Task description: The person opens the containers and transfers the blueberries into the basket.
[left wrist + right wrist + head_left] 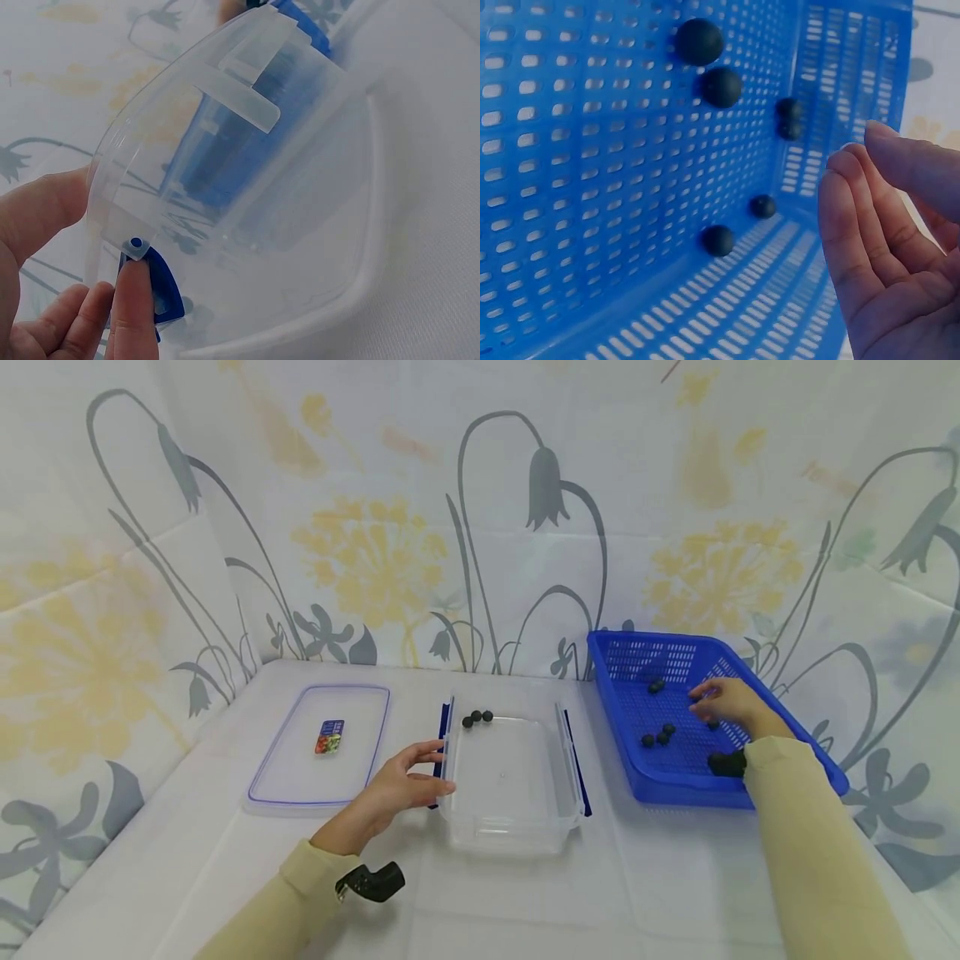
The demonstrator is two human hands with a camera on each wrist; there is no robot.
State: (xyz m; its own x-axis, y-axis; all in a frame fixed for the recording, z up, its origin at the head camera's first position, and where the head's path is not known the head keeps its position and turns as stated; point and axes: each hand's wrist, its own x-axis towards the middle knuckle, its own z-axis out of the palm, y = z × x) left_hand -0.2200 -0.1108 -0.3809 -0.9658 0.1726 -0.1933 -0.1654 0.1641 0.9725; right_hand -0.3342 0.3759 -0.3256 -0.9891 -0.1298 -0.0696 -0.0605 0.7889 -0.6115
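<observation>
A clear plastic container (498,777) with blue side latches stands in the middle. Three small dark balls (477,717) lie in its far left corner. My left hand (401,781) holds the container's left side, thumb at the rim and fingers by the blue latch (166,289). On the right, my right hand (731,703) hovers inside a blue perforated basket (693,789), above its floor. Its fingers are loosely bent, thumb near the fingertips (838,187), and no ball shows between them. Several dark balls (700,42) lie scattered in the basket.
A clear lid (288,777) with a blue-purple seal and a small picture label (330,737) lies flat left of the container. White cloth (510,906) covers the table. A flower-patterned sheet (525,568) hangs behind.
</observation>
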